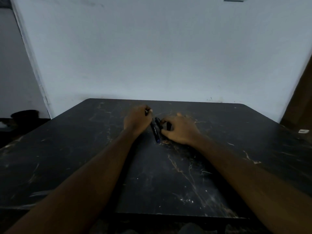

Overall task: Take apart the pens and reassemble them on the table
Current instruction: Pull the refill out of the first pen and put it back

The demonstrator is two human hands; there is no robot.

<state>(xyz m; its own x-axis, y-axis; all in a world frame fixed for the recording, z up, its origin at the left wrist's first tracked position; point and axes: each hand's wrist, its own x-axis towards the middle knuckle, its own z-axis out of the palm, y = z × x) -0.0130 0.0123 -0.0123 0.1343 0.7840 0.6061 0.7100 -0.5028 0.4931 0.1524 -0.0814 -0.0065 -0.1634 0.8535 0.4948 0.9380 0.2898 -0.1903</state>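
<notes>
Two dark pens lie side by side on the black marble-pattern table (84,157), between my hands. The longer pen (155,132) has a blue end pointing toward me. My left hand (137,119) is curled over its far end, fingers closed around it. A shorter dark pen (159,123) lies just right of it, and my right hand (181,129) pinches it between thumb and fingers. A small dark piece (168,126), perhaps a cap, stands under my right fingers; its details are too dim to tell.
A pale blue wall rises directly behind the table's far edge. A small white object (303,131) lies near the table's right edge. A dark round object (24,114) sits on the floor at the left. A brown door edge stands at the right.
</notes>
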